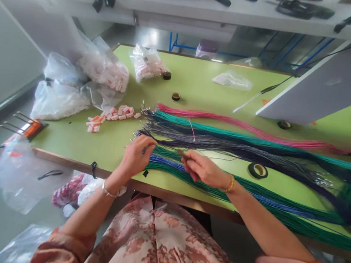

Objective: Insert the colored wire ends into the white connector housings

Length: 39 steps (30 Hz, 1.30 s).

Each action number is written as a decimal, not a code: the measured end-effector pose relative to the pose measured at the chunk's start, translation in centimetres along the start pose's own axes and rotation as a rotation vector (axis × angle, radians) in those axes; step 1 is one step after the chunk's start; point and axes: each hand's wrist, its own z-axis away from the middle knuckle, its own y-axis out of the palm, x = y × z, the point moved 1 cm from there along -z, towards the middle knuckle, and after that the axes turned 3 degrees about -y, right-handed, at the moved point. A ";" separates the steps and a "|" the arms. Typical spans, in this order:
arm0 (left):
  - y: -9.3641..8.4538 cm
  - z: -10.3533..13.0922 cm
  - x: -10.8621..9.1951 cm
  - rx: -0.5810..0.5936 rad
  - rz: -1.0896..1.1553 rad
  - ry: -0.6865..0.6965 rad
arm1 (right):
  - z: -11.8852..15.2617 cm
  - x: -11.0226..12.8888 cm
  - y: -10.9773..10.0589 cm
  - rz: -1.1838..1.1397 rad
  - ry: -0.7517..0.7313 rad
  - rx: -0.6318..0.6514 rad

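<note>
Bundles of long, thin wires lie lengthwise across the green table: pink wires (227,120), teal wires (203,124), grey wires (227,143), blue wires (167,162) and green wires (297,222). Metal-tipped ends gather at their left. My left hand (137,154) is closed in a pinch by these ends, over the green and blue wires; what its fingers hold is too small to make out. To its right, above the same wires, my right hand (204,170) is closed around a slim dark tool (182,154) whose tip points left.
White and orange connectors (120,114) lie in a loose pile left of the wires. Beyond are plastic bags of connectors (148,62). Black tape rolls (258,170) sit about the table. A pronged orange fixture (32,129) stands at the left edge. A shelf (188,7) spans above.
</note>
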 end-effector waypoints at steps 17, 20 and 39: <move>2.4 -7.7 5.7 0.500 -0.520 0.158 | -14.4 -4.4 -6.1 0.858 0.131 -0.191; 2.1 -8.1 6.1 0.482 -0.502 0.082 | -14.6 -4.1 -6.0 0.832 0.092 -0.280; 1.5 -7.3 8.6 0.333 -0.215 -0.029 | -13.7 0.9 0.1 1.229 0.062 0.230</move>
